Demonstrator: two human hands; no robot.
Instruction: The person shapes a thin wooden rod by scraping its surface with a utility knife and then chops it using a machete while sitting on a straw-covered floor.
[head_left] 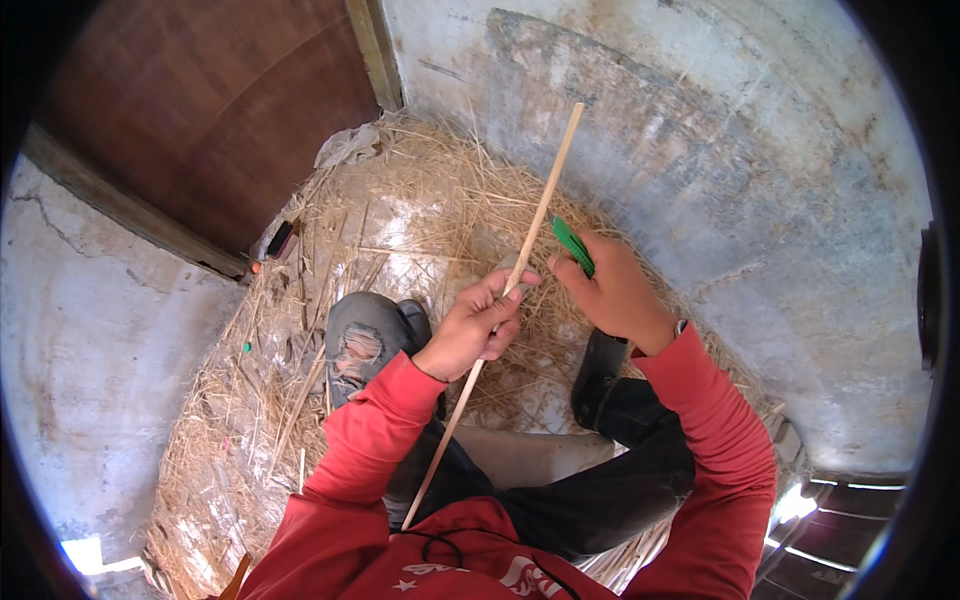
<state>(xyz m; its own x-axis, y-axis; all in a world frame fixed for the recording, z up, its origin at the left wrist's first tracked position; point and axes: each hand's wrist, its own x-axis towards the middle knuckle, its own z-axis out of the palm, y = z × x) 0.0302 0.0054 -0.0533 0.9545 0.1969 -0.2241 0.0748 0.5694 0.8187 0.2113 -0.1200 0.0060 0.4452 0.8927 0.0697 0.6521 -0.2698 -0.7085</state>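
A long, thin bamboo strip [548, 190] slants from my lap up to the right. My left hand [472, 322] is closed around its middle, thumb and fingers pinching it. Just right of the strip, my right hand [625, 298] grips a green box cutter [572, 245], its front end pointing up and left toward the strip. A small gap shows between cutter and strip. The blade itself is too small to make out. The strip's lower end rests near the front of my red sweatshirt.
Straw and shavings [420, 190] cover the floor around my legs. A black and red object [281, 238] lies by the brown door panel [220, 110]. A stained wall [720, 150] rises close on the right. My bent knee [362, 335] is below the left forearm.
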